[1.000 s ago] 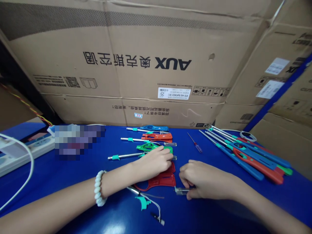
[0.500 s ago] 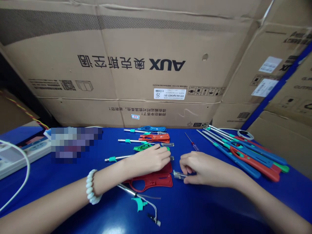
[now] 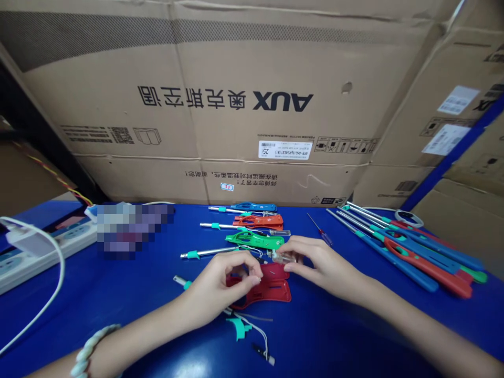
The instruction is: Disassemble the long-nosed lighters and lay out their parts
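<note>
My right hand (image 3: 315,261) grips a small clear plastic lighter tank (image 3: 282,257) between thumb and fingers, just in front of a green lighter shell (image 3: 258,240). My left hand (image 3: 232,278) is closed in a pinch over two red lighter shell halves (image 3: 277,292); whatever its fingertips hold, if anything, is too small to make out. A metal lighter tube (image 3: 207,253) with a green collar lies beyond the left hand. Nearer me are a loose teal clip (image 3: 238,328) and a black igniter with white wires (image 3: 263,353).
Orange (image 3: 262,221) and blue (image 3: 255,206) opened lighters lie in a row at the back. A screwdriver (image 3: 323,236) is to their right. Several assembled lighters (image 3: 425,257) are piled at the right. A power strip (image 3: 76,239) stands left; a cardboard sheet (image 3: 220,136) walls the back.
My left hand has drawn back from the green shell toward me, uncovering it. My right hand has moved forward and left, a clear tank in its fingers. The view has shifted slightly.
</note>
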Demonstrator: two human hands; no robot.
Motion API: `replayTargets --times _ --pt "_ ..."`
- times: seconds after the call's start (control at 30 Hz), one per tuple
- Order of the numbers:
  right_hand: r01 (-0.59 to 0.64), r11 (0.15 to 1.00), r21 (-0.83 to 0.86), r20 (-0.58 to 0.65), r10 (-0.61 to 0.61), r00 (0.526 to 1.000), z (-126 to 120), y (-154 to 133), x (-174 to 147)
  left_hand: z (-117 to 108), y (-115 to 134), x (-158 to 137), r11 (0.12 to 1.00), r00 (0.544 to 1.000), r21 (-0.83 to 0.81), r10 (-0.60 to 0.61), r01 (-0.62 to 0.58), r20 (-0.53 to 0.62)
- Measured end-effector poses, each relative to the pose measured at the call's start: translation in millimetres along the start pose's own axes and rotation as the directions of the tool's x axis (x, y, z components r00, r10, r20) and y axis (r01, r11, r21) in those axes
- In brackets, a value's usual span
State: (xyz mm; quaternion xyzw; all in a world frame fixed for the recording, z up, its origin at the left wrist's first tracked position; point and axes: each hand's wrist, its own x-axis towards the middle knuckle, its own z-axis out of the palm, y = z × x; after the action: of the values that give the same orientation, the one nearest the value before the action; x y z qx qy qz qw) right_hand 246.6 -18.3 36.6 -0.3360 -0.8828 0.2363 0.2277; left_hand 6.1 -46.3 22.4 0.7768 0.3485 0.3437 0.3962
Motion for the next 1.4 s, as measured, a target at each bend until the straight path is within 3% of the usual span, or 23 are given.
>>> replayTargets --times 0.17,0.3,0.47,0.57,0.73,1.03,1.4 --pt "0.052 0.999 -0.009 -0.095 -0.052 0.994 23 -3 1 -2 -4 -3 0.999 0.996 -0.023 -0.03 0.028 -0.083" --pt "0.087 0.983 -0.16 -0.082 -0.101 0.991 36 -7 1 -1 -8 -4 0.971 0.989 -0.224 -0.107 0.082 -0.099" --pt "0.299 0.85 -0.434 -0.125 -0.385 0.914 47 -3 -1 9 -11 -12 0.901 0.983 -0.423 -0.154 0.097 -0.102" --pt "0.329 0.753 -0.57 -0.116 -0.47 0.875 53 0 -2 15 -11 -15 0.893 0.983 -0.441 -0.15 0.09 -0.103" --pt "0.327 0.723 -0.609 -0.101 -0.479 0.872 58 1 -4 15 -8 -17 0.921 0.972 -0.379 -0.166 0.093 -0.164" --pt "0.318 0.699 -0.641 -0.122 -0.501 0.857 60 -1 -4 15 -8 -17 0.929 0.97 -0.352 -0.179 0.11 -0.168" --pt "0.307 0.714 -0.63 -0.096 -0.463 0.881 59 -2 -4 15 -5 -18 0.959 0.971 -0.266 -0.153 0.1 -0.185"
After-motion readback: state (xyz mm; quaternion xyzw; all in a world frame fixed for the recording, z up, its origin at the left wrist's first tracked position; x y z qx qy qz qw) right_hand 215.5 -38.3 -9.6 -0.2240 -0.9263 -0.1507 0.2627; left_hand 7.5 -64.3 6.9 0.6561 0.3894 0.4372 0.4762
